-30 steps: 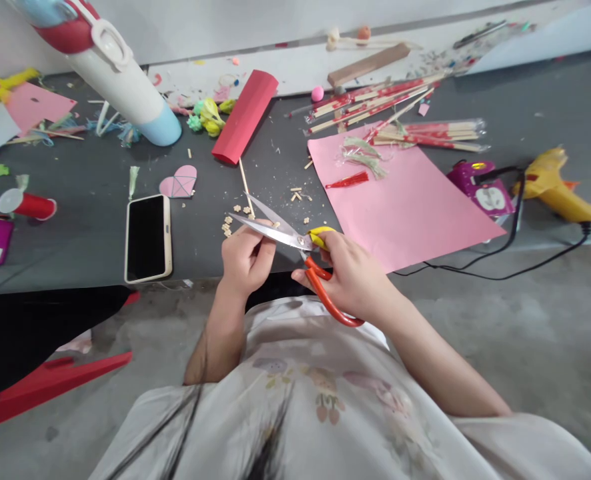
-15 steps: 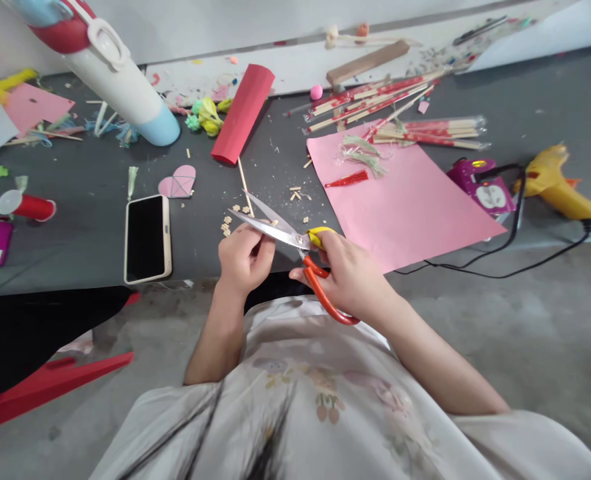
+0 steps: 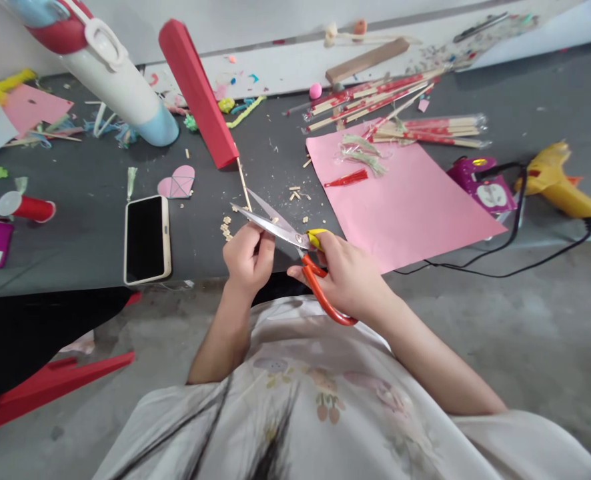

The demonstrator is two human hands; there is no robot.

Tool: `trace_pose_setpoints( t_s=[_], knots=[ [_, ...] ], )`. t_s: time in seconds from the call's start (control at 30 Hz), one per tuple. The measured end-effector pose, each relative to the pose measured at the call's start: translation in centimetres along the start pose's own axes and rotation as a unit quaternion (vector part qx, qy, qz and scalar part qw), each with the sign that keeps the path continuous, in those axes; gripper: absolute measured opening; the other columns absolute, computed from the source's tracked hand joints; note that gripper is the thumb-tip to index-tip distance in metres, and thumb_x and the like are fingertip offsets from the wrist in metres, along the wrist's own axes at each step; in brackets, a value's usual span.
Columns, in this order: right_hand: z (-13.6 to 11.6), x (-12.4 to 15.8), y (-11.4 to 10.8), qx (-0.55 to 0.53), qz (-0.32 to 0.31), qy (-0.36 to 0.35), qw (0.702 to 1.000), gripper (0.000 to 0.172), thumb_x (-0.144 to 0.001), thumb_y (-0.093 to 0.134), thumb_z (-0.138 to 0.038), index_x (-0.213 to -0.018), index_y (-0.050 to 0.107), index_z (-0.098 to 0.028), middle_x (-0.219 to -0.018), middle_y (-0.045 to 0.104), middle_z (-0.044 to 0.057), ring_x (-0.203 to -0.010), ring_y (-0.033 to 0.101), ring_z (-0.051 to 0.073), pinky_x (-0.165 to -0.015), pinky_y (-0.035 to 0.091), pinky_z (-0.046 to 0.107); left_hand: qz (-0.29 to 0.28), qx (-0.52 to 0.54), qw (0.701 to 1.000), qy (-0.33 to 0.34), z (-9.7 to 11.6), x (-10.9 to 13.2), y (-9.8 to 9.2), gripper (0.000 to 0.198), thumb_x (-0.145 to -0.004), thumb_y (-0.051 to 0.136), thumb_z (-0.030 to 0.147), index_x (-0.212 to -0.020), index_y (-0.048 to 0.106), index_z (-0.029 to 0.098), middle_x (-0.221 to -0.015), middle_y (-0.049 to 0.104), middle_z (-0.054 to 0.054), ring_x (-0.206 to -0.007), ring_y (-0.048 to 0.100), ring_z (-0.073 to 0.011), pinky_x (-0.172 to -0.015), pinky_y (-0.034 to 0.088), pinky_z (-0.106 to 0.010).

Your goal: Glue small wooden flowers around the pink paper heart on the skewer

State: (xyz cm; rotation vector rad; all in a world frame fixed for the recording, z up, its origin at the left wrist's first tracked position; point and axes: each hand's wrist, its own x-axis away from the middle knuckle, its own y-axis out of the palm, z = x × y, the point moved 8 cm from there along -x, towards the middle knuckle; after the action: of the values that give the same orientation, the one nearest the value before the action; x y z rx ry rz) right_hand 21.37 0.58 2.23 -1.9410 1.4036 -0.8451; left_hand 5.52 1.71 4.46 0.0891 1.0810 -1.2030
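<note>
My left hand point(image 3: 248, 257) is closed around the lower end of a thin wooden stick point(image 3: 243, 185). At the stick's far end is a folded red paper piece point(image 3: 199, 97), tilted up to the left. My right hand point(image 3: 343, 270) grips scissors point(image 3: 279, 230) by their orange and yellow handles. The scissor blades are parted, pointing left, and lie across the stick just above my left fingers; whether they touch it I cannot tell. Small wooden flower-shaped pieces point(image 3: 226, 227) are scattered beside my left hand.
A phone point(image 3: 147, 239) and a pink heart point(image 3: 177, 183) lie left. A bottle point(image 3: 120, 87) stands behind them. Pink paper point(image 3: 390, 200), packed sticks point(image 3: 370, 100) and a corded yellow glue gun point(image 3: 558, 180) are right. A red thread spool point(image 3: 28, 206) is far left.
The red paper piece has swung to the left and turned on its stick, now leaning up-left instead of up-right. My hands and the scissors have barely moved.
</note>
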Motion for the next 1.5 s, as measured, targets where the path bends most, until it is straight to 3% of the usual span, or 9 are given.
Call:
trace_pose_setpoints(
  t_s=[0.13, 0.33, 0.53, 0.67, 0.97, 1.23, 1.5],
  knots=[
    [0.0, 0.1, 0.1, -0.042, -0.022, -0.015, 0.999, 0.031, -0.082, 0.063, -0.044, -0.095, 0.048, -0.019, -0.08, 0.059, 0.003, -0.065, 0.051, 0.016, -0.059, 0.036, 0.028, -0.006, 0.03, 1.0, -0.008, -0.7, 0.2, 0.1, 0.017, -0.094, 0.054, 0.024, -0.083, 0.066, 0.019, -0.063, 0.058, 0.003, -0.056, 0.052, -0.0077, -0.056, 0.04, -0.02],
    [0.2, 0.0, 0.3, -0.093, -0.048, -0.034, 0.994, 0.028, -0.081, 0.062, -0.042, -0.09, 0.046, -0.021, -0.076, 0.054, -0.001, -0.06, 0.044, 0.013, -0.058, 0.035, 0.026, -0.034, 0.108, 0.989, -0.091, -2.7, 0.9, 0.8, 0.018, -0.096, 0.054, 0.03, -0.086, 0.066, 0.021, -0.06, 0.053, 0.004, -0.052, 0.046, -0.0081, -0.052, 0.036, -0.022],
    [0.3, -0.1, 0.2, -0.094, -0.051, -0.037, 0.994, 0.033, -0.081, 0.066, -0.044, -0.095, 0.048, -0.02, -0.08, 0.055, 0.0, -0.063, 0.046, 0.013, -0.059, 0.036, 0.026, -0.051, 0.153, 0.974, -0.156, -3.4, 1.1, 1.4, 0.028, -0.096, 0.052, 0.043, -0.085, 0.064, 0.02, -0.06, 0.053, 0.003, -0.055, 0.05, -0.0105, -0.055, 0.04, -0.025],
    [0.1, 0.0, 0.1, -0.088, -0.045, -0.047, 0.994, 0.039, -0.082, 0.067, -0.049, -0.101, 0.05, -0.019, -0.085, 0.058, 0.003, -0.065, 0.05, 0.015, -0.059, 0.037, 0.028, -0.054, 0.18, 0.966, -0.177, -3.9, 1.1, 1.6, 0.029, -0.094, 0.054, 0.046, -0.083, 0.064, 0.021, -0.056, 0.047, 0.004, -0.05, 0.044, -0.0099, -0.051, 0.037, -0.025],
    [0.0, 0.1, -0.1, -0.071, -0.035, -0.06, 0.995, 0.04, -0.081, 0.069, -0.041, -0.106, 0.05, -0.017, -0.091, 0.06, 0.007, -0.071, 0.054, 0.017, -0.061, 0.039, 0.029, -0.08, 0.367, 0.896, -0.235, -4.3, 1.3, 2.6, 0.019, -0.092, 0.062, 0.037, -0.079, 0.065, 0.023, -0.052, 0.033, 0.006, -0.041, 0.028, -0.0063, -0.04, 0.021, -0.021],
    [0.3, 0.0, -0.2, -0.087, -0.058, -0.02, 0.994, 0.035, -0.081, 0.069, -0.048, -0.082, 0.044, -0.022, -0.079, 0.055, -0.002, -0.061, 0.044, 0.011, -0.059, 0.034, 0.026, -0.084, 0.439, 0.851, -0.276, -4.2, 1.4, 3.3, 0.019, -0.091, 0.064, 0.033, -0.076, 0.065, 0.021, -0.049, 0.025, 0.008, -0.039, 0.02, -0.0041, -0.038, 0.018, -0.019],
    [0.6, 0.0, -0.1, -0.073, -0.059, 0.013, 0.995, 0.046, -0.077, 0.071, -0.052, -0.073, 0.034, -0.024, -0.066, 0.049, -0.006, -0.056, 0.042, 0.011, -0.055, 0.031, 0.026, -0.068, 0.422, 0.856, -0.289, -4.4, 2.0, 3.9, 0.026, -0.091, 0.064, 0.039, -0.074, 0.059, 0.019, -0.051, 0.03, 0.008, -0.04, 0.026, -0.0044, -0.038, 0.023, -0.018]
  ],
)
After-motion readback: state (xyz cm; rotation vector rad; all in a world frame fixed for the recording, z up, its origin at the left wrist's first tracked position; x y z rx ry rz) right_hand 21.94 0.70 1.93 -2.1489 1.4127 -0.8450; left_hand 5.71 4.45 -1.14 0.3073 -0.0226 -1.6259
